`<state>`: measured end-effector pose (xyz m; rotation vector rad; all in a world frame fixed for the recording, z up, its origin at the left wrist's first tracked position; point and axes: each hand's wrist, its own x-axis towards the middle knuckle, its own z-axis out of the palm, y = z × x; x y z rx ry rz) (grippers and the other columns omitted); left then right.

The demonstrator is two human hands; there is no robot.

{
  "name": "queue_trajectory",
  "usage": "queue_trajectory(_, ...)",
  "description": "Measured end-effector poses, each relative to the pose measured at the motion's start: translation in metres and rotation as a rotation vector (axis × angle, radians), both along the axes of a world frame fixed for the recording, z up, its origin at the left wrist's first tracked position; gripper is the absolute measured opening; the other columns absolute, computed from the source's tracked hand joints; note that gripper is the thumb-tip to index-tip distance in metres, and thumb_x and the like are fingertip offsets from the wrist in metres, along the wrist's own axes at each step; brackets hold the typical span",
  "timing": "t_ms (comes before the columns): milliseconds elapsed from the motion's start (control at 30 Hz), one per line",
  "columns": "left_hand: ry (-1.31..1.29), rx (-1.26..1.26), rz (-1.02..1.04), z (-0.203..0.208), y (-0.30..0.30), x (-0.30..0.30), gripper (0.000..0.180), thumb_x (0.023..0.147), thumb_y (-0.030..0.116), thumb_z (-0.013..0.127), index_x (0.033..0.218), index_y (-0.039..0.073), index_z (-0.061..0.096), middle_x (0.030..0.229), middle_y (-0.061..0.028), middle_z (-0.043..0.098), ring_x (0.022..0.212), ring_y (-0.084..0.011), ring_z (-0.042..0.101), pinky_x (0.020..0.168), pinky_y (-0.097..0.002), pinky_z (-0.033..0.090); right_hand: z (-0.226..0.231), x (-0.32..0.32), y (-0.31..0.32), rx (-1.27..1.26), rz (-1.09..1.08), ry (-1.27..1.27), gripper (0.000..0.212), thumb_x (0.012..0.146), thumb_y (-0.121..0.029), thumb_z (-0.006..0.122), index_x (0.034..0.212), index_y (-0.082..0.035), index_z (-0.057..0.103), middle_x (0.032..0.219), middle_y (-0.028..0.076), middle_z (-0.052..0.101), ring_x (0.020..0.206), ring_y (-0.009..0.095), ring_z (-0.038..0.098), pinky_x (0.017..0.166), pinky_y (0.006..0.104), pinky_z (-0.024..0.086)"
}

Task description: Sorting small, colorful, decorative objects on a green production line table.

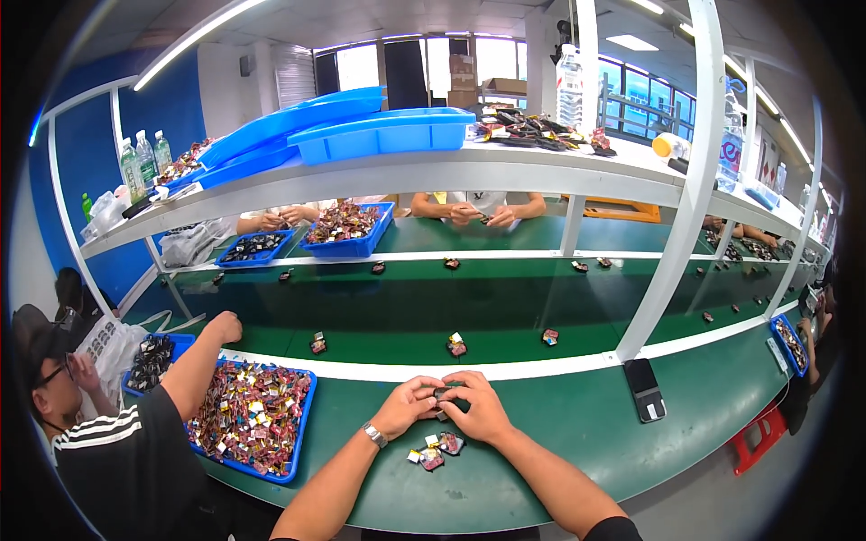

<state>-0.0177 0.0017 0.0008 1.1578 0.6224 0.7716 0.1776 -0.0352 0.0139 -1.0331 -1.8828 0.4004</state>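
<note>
My left hand (405, 411), with a metal watch on its wrist, and my right hand (481, 413) meet over the near green bench (559, 451). Between their closed fingertips is a small dark electronic part (441, 394), mostly covered by the fingers. Just below my hands lie a few small electronic assemblies (433, 453), dark red with white and yellow pieces. To the left of my left arm stands a blue tray (306, 422) heaped with similar assemblies.
A co-worker's arm (194, 374) reaches across behind the blue tray. A black phone-like device (644, 389) lies right of my hands. Beyond a white rail (361, 371), single assemblies sit spaced along a green belt (406, 316). A white post (672, 216) rises at right, supporting a shelf (541, 160).
</note>
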Motion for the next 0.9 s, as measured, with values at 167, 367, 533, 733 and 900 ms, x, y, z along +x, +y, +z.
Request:
queue_trajectory(167,-0.012,-0.019,-0.002,-0.001,0.002,-0.001,0.029,0.097,0.004,0.051,0.126,0.007,0.049,0.117,-0.0069,0.063,0.107,-0.0133,0.061,0.089,-0.0293,0.053,-0.005,-0.007,-0.001,0.029,-0.042,0.016,0.01,0.079,-0.012,0.07,0.088,-0.007,0.071,0.113,0.006,0.062,0.113,0.028,0.053,0.094,0.0379,0.046)
queue_trajectory(367,-0.022,-0.037,0.022,-0.004,0.003,0.0,0.026,0.099,0.012,0.052,0.124,0.007,0.051,0.115,-0.0058,0.059,0.104,-0.0137,0.06,0.089,-0.0292,0.053,-0.007,-0.006,0.0,0.037,-0.049,0.027,0.011,0.08,-0.011,0.07,0.09,-0.008,0.072,0.113,0.006,0.063,0.112,0.027,0.053,0.093,0.0374,0.047)
queue_trajectory(533,-0.002,-0.047,0.031,-0.002,0.002,0.0,0.025,0.099,0.01,0.052,0.123,0.006,0.051,0.116,-0.0071,0.06,0.105,-0.0142,0.061,0.089,-0.0292,0.053,-0.008,-0.008,-0.001,0.014,-0.055,0.026,0.013,0.08,-0.01,0.07,0.093,-0.009,0.073,0.113,0.005,0.063,0.112,0.027,0.053,0.094,0.0372,0.047)
queue_trajectory(733,0.007,-0.053,0.028,-0.003,0.002,0.001,0.024,0.098,0.009,0.052,0.122,0.007,0.052,0.116,-0.0071,0.061,0.104,-0.0132,0.061,0.089,-0.0292,0.053,-0.008,-0.007,-0.002,0.022,-0.061,0.035,0.016,0.079,-0.01,0.071,0.095,-0.011,0.073,0.114,0.005,0.063,0.112,0.027,0.054,0.096,0.0383,0.046)
queue_trajectory(900,-0.038,0.017,0.061,-0.013,0.003,-0.001,0.024,0.097,0.009,0.055,0.121,0.007,0.051,0.116,-0.007,0.062,0.105,-0.0138,0.061,0.09,-0.0301,0.053,-0.007,-0.016,-0.002,0.039,-0.048,0.062,0.017,0.079,-0.009,0.071,0.096,-0.01,0.073,0.115,0.005,0.063,0.112,0.027,0.054,0.096,0.0382,0.046)
